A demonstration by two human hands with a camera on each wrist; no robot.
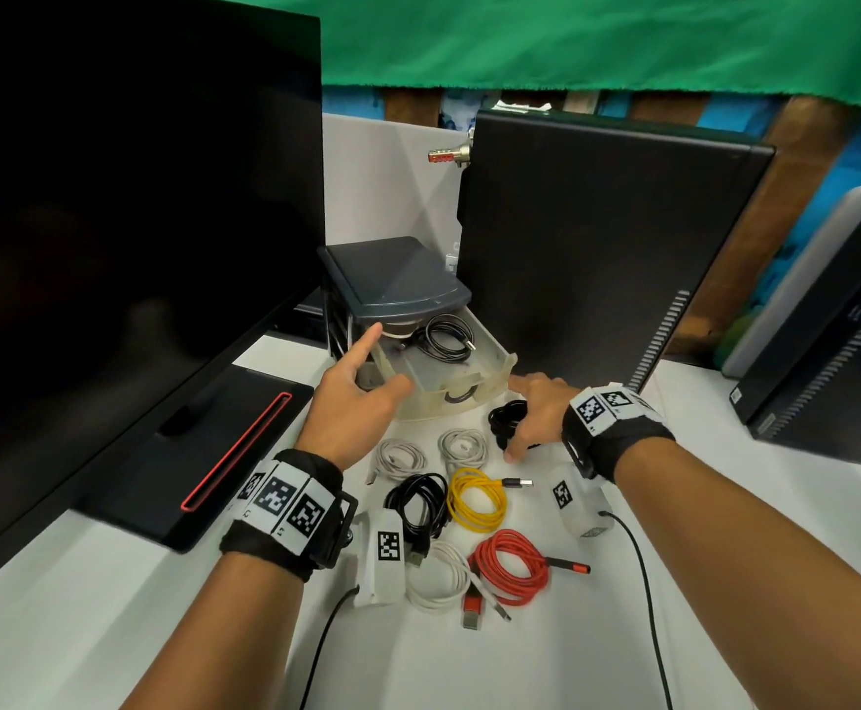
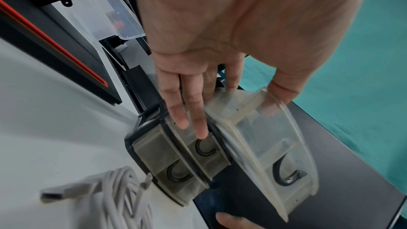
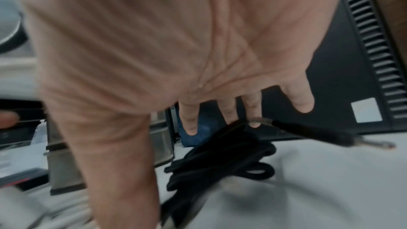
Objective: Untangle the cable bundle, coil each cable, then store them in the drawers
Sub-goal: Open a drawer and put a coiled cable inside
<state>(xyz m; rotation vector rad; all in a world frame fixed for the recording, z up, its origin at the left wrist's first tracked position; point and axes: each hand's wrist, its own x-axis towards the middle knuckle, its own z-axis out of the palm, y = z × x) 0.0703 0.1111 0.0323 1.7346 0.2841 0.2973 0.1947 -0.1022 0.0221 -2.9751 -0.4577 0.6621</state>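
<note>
White desk (image 1: pixel 110 607); green cloth (image 1: pixel 571 38) behind; grey partition (image 1: pixel 392 187)

No words, brands or numbers can be read. The only signs are black-and-white square code markers on the wrist bands (image 1: pixel 285 507) at 7 o'clock and (image 1: pixel 603 404) at 4 o'clock, and on two white blocks (image 1: pixel 388 545).
</note>
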